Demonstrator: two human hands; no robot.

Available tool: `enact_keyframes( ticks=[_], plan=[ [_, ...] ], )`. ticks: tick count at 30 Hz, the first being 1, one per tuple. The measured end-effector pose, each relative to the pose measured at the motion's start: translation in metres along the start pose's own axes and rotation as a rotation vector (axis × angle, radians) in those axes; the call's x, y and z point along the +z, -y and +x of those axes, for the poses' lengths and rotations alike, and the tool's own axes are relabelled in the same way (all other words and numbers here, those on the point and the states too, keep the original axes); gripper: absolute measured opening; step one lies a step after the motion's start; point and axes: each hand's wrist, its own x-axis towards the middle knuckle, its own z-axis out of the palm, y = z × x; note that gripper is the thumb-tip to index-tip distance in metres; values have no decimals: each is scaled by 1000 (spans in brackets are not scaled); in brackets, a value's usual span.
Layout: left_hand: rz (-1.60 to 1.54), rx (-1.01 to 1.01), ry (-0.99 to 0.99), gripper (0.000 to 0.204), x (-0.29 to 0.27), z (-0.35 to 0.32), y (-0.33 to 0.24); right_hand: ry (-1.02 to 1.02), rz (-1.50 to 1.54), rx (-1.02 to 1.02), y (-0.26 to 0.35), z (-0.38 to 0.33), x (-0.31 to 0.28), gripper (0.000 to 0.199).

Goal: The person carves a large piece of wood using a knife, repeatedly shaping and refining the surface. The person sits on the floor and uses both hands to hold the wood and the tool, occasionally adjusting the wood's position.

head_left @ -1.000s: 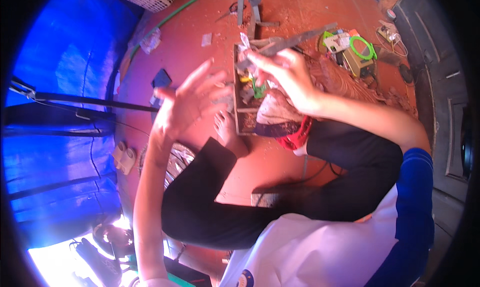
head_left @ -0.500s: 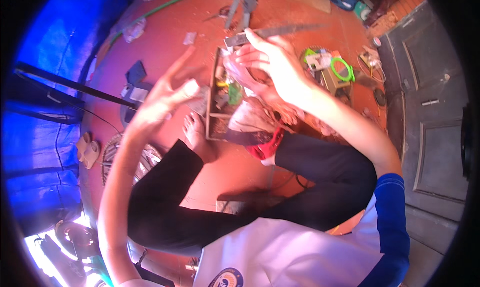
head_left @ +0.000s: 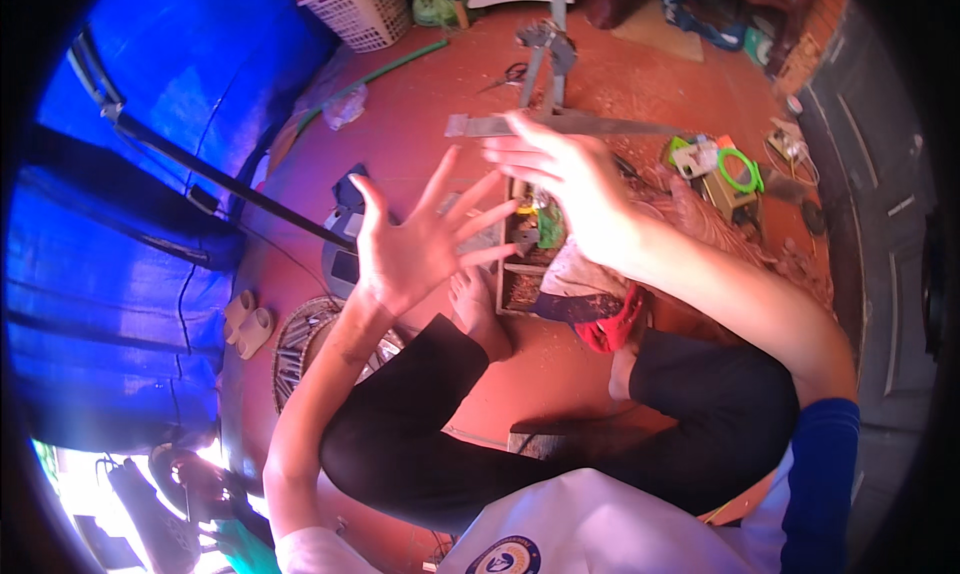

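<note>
Right, both hands are up in the air over the red floor (head_left: 420, 124). The left hand (head_left: 415, 244) has its palm to the camera, fingers spread wide, holding nothing. Just at its two o'clock, the right hand (head_left: 570, 189) hangs with fingers loosely extended and slightly apart, back of the hand to the lens; whether anything sits against its palm I cannot tell. The two hands are near each other, the left fingertips almost reaching the right wrist side, not clearly touching.

Right behind the right hand's fingertips, at twelve o'clock, lies a long grey metal bar (head_left: 590, 126) running across the floor, with an upright metal stand (head_left: 548, 49) above it. Below the hands, at six o'clock of the right one, sits a wooden tray (head_left: 520, 274) of small bits, and a green object (head_left: 550, 226) peeks out between the hands. A bare foot (head_left: 478, 314) rests just left of that tray, black trousers (head_left: 560, 444) folded below it, and a red cloth (head_left: 615, 329) by the knee.

Further out: at three o'clock a green ring (head_left: 742, 171) on a small box; at eleven o'clock scissors (head_left: 510, 74) on the floor and a white basket (head_left: 365, 9); at nine o'clock a blue tarp (head_left: 110, 234) with a dark pole (head_left: 215, 189) across it, and pale sandals (head_left: 248, 319) at its foot.
</note>
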Motion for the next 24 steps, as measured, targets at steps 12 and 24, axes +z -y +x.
enact_keyframes(
  ticks=[12, 24],
  plan=[
    [602, 153, -246, 44, 13, 68, 23, 299, 421, 155, 12, 46, 18, 48],
    [888, 532, -603, 29, -91, 161, -14, -37, -236, -40, 13, 100, -99, 42]
  ],
)
